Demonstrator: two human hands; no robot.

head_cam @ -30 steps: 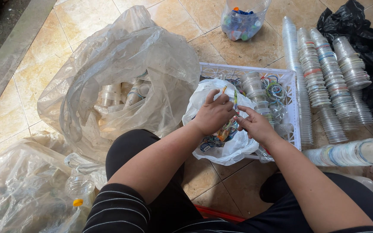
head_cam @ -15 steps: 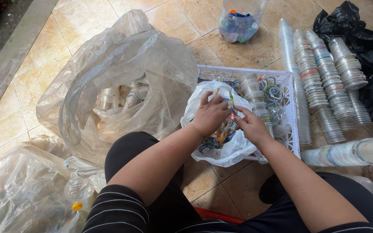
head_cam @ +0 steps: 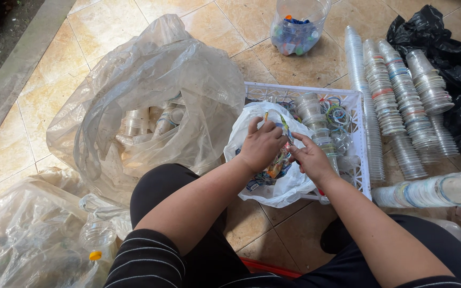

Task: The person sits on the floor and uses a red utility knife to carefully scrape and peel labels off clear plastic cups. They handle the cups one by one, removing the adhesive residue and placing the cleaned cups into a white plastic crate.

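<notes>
A small white plastic bag [head_cam: 289, 184] full of colourful scraps rests on the near edge of a white plastic crate [head_cam: 362, 138]. My left hand [head_cam: 261, 144] is closed over the bag's mouth, pinching a thin plastic piece. My right hand [head_cam: 311, 157] meets it from the right, fingertips gripping the same piece over the bag's opening. Both forearms reach forward from my lap. What exactly sits between the fingers is partly hidden.
The crate also holds clear cups and coloured rings. A big clear bag of cups [head_cam: 150, 106] lies to the left, another clear bag with bottles [head_cam: 38, 240] at near left. Rows of stacked cups [head_cam: 401, 101], black bags [head_cam: 454, 69] and a jar of caps [head_cam: 297, 26] lie beyond.
Both hands stay at the white bag's mouth; the fingers have shifted slightly, working the piece between them. The view has barely moved.
</notes>
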